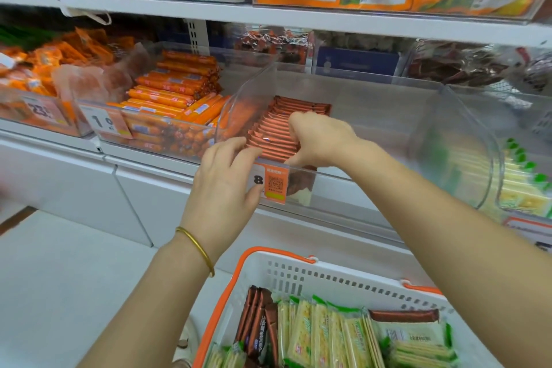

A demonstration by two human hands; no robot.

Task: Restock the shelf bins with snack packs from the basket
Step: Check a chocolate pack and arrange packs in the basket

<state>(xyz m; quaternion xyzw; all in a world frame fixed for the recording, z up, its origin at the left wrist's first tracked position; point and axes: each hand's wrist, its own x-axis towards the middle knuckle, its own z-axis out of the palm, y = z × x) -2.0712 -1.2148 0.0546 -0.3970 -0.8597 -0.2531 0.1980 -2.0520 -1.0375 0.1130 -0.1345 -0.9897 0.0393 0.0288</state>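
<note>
fingers (pixel 294 124) of the right hand (pixel 319 137) curl round the upright snack packs (pixel 274 131) in the bin (pixel 388 116); the left hand (pixel 224 176), fingers loosely spread, touches the front pack. a slack grip could tip the row rightward, past the curled fingers.

Left hand (pixel 227 179) at bin (pixel 388 98) front, right hand (pixel 321 137) gripping brown packs (pixel 268 132), basket (pixel 331 273) below

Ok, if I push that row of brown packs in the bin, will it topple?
Probably: the brown packs are thin and stand on edge, and the clear bin is bare beside them. They look light and glossy, so likely slippery. The right hand grips them together.
</note>
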